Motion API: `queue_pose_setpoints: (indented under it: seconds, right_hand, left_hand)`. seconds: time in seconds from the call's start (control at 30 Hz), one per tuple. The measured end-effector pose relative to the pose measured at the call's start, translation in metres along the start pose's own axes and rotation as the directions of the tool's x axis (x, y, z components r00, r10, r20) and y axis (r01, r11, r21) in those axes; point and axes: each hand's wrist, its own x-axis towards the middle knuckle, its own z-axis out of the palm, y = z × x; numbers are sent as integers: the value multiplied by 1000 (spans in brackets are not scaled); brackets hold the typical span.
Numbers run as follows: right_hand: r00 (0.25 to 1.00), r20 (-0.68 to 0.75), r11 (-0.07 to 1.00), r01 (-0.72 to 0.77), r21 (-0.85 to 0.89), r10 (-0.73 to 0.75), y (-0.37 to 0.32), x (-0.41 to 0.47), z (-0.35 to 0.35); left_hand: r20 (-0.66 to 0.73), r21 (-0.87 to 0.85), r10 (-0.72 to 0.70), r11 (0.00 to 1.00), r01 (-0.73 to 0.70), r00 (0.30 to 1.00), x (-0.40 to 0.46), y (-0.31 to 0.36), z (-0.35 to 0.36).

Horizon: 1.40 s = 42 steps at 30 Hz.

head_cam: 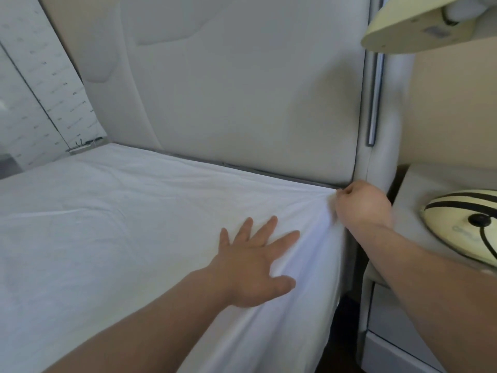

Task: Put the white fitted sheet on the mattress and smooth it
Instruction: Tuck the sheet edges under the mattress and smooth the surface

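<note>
Nearest the camera, two bare forearms reach in from the bottom edge. The left hand [251, 261] lies flat on the white fitted sheet [107, 224], palm down, its fingers straight and spread, the thumb out toward the mattress edge, pressing the cloth near the bed's right side. The sheet covers the top of the mattress [304, 319] and hangs down over its right side, where soft folds run from under the left hand toward the corner. Just beyond, the right hand [361, 207] is at the mattress corner by the headboard, its fingers curled and seemingly pinching a gather of the sheet; the hand is blurred, so the exact hold is hard to make out. Creases fan out from that pinch across the cloth. To the right, a pale nightstand [419, 184] stands just beside the bed, carrying a cream rounded object with dark stripes [462, 224]. Farther off, the padded cream headboard [242, 90] rises upright behind the mattress, touching its far edge. At the upper right a cream lamp shade [419, 25] juts into view. Far left, a white panel with small dark marks [40, 90] leans beside the headboard.
</note>
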Motion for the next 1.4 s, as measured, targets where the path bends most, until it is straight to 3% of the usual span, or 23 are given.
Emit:
queue_pose_setpoints:
  seconds: [0.27,0.53,0.67,0.73,0.87,0.97,1.1,1.2,1.4]
  right_hand:
    - [992,-128,1000,-17,25,20,2,1,-2]
    - [994,-105,999,-30,-32,26,2,2,0]
    - [992,-120,998,28,-60,-35,3,-3,2]
    - [984,-161,997,75,1,-74,1,-4,1]
    - [915,-212,936,351,-6,-344,-8,-14,-1]
    - [852,-85,856,515,-37,-516,-36,-38,3]
    - [725,277,737,671,-83,-630,-93,-73,21]
    - [625,540,712,699,-65,-564,-137,-88,46]
    - [587,689,703,694,-158,-425,-179,-57,96]
  left_hand:
    - [9,4,11,1000,-11,1000,6,5,-2]
    - [9,26,11,1000,-11,1000,10,10,-1]
    - [0,12,29,1000,-29,1000,4,10,1]
    - [-8,-76,59,995,-60,998,-3,10,-2]
    - [-140,-303,55,948,-95,989,-21,-15,-16]
    - [-189,-298,-175,948,113,966,-38,-71,-31]
    - [29,-175,-486,858,484,873,-56,-135,-20]
    - [64,-128,-503,853,507,862,-53,-143,3]
    - [20,-151,-440,886,438,898,-30,-151,12]
